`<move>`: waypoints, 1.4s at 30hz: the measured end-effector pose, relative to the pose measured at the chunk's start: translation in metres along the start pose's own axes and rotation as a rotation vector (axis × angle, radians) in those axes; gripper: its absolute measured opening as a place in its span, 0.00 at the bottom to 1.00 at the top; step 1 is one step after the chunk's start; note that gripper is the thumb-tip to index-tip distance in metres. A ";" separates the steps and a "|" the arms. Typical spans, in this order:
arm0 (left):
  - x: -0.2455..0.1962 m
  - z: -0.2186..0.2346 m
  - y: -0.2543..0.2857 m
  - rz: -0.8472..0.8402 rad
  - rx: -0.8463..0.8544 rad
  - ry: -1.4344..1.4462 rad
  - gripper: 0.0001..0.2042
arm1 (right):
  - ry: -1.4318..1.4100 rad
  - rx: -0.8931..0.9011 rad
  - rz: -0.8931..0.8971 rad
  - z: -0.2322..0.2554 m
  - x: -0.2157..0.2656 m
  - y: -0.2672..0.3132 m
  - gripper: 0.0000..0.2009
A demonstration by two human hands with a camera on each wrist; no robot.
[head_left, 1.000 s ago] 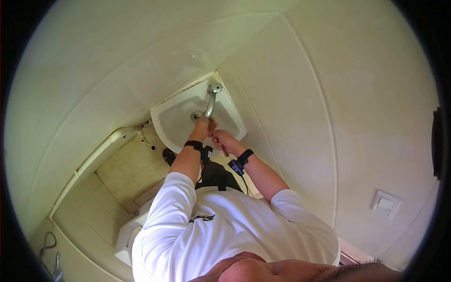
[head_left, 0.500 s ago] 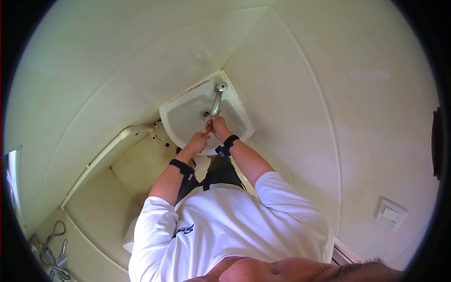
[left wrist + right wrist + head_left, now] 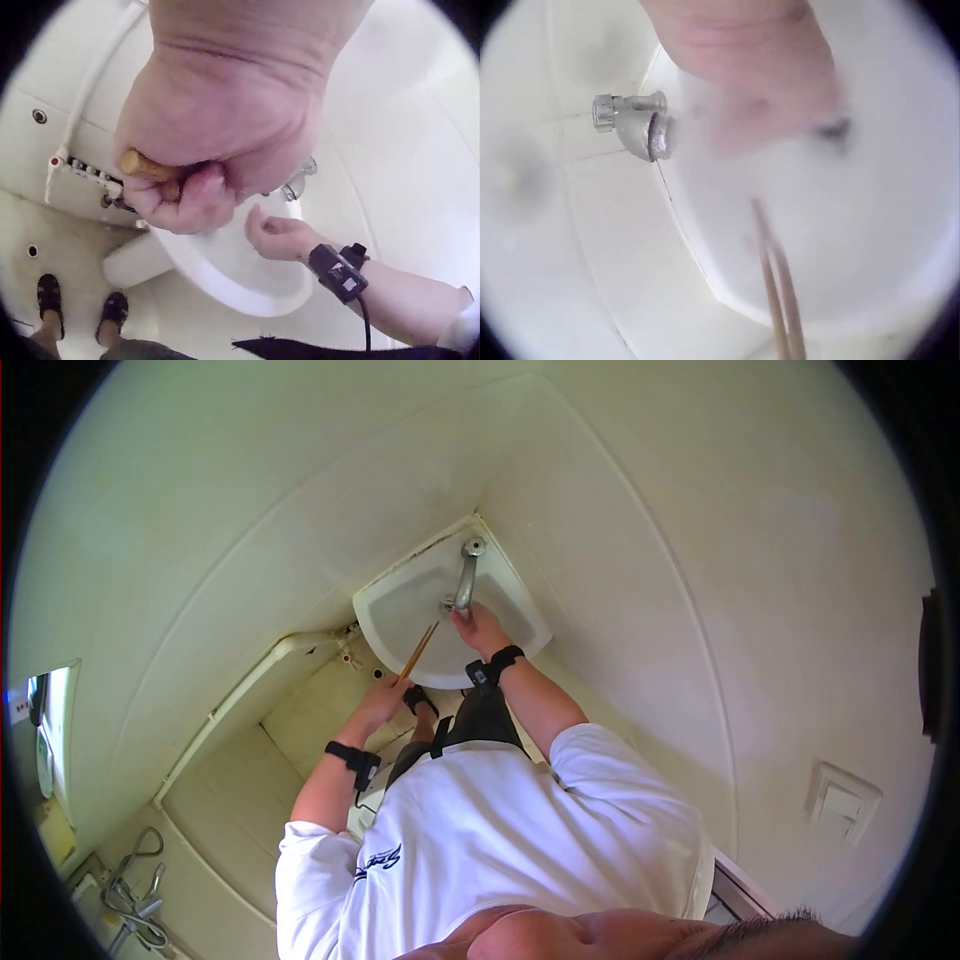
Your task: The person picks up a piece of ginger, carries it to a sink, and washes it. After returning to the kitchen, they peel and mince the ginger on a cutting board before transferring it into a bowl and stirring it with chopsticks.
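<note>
Head view: our left hand (image 3: 383,698) grips chopsticks (image 3: 419,650) over the sink (image 3: 385,622); right hand (image 3: 478,628), fingers relaxed, under the tap (image 3: 465,582).

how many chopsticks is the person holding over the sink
2. Both chopsticks lie side by side as a pair, their butt ends gripped in the left hand, their tips reaching over the sink toward the right hand under the tap.

All three views are bright with soft daylight and a yellowish cast on the walls. The head view bends strongly toward its black circular rim, with a glaring window (image 3: 45,740) at nine o'clock. The right wrist view is washed out and blurred; the right hand (image 3: 742,75) at twelve o'clock is out of focus.
</note>
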State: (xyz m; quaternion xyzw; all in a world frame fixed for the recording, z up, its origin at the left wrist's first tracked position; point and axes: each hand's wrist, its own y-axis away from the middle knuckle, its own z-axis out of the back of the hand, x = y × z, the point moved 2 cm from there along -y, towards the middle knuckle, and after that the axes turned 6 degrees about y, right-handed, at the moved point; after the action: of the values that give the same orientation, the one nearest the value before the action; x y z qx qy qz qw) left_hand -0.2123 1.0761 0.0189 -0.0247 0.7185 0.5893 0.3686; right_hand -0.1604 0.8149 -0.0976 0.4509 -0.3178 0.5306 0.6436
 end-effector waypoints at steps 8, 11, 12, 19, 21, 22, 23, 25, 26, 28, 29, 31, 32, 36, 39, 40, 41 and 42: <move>-0.040 -0.053 -0.095 0.044 0.156 0.109 0.16 | -0.947 -0.122 -0.579 -0.012 0.019 0.001 0.10; -0.052 -0.050 -0.097 0.046 0.163 -0.013 0.17 | -0.854 -0.223 -0.482 -0.005 0.033 0.005 0.08; -0.053 -0.049 -0.097 0.040 0.173 -0.063 0.17 | -0.835 -0.289 -0.450 -0.003 0.028 0.005 0.08; -0.016 -0.014 -0.098 -0.447 -0.021 -0.476 0.15 | -0.422 0.028 -0.513 0.023 0.024 0.012 0.10; -0.016 -0.010 -0.081 -0.452 -0.046 -0.440 0.12 | -0.022 0.109 -0.458 0.034 0.047 0.008 0.11; -0.017 -0.007 -0.069 -0.458 -0.059 -0.438 0.12 | -0.019 0.114 -0.445 0.035 0.058 0.004 0.11; -0.017 -0.002 -0.056 -0.417 -0.129 -0.379 0.10 | 0.067 -0.277 -0.162 0.043 0.075 -0.001 0.11; -0.014 0.009 -0.032 -0.379 -0.208 -0.321 0.09 | 0.138 -0.660 0.140 0.060 0.114 -0.006 0.11; -0.010 0.016 -0.022 -0.368 -0.249 -0.211 0.08 | 0.374 -0.717 0.328 0.072 0.140 -0.014 0.12; -0.005 0.022 0.002 -0.365 -0.303 -0.112 0.07 | 0.596 -0.778 0.524 0.081 0.150 -0.034 0.14; -0.003 0.025 0.014 -0.383 -0.317 -0.074 0.07 | 0.697 -0.598 0.513 0.079 0.137 -0.049 0.14; -0.002 0.032 0.034 -0.415 -0.335 -0.053 0.08 | 0.785 -0.436 0.504 0.075 0.129 -0.068 0.14; 0.000 0.034 0.043 -0.430 -0.333 -0.051 0.08 | 0.867 -0.335 0.359 0.074 0.127 -0.075 0.13; 0.013 0.046 0.041 -0.512 -0.316 0.027 0.08 | 0.934 -0.217 0.070 0.080 0.151 -0.080 0.14; -0.012 0.042 0.050 -0.507 -0.215 -0.022 0.09 | 0.864 -0.326 -0.053 0.081 0.162 -0.076 0.15; -0.017 0.042 0.043 -0.520 -0.185 -0.047 0.09 | 0.861 -0.359 -0.078 0.077 0.161 -0.072 0.15; -0.020 0.041 0.039 -0.562 -0.122 -0.035 0.09 | 0.719 -0.499 -0.096 0.071 0.161 -0.063 0.16; -0.017 0.038 0.037 -0.589 -0.049 -0.023 0.09 | 0.577 -0.635 -0.126 0.065 0.154 -0.044 0.17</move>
State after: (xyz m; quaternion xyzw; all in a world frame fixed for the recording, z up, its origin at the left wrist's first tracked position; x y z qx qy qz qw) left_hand -0.1979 1.1135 0.0576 -0.2344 0.6618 0.4745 0.5309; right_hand -0.0766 0.8153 0.0533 0.0824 -0.2443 0.4705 0.8439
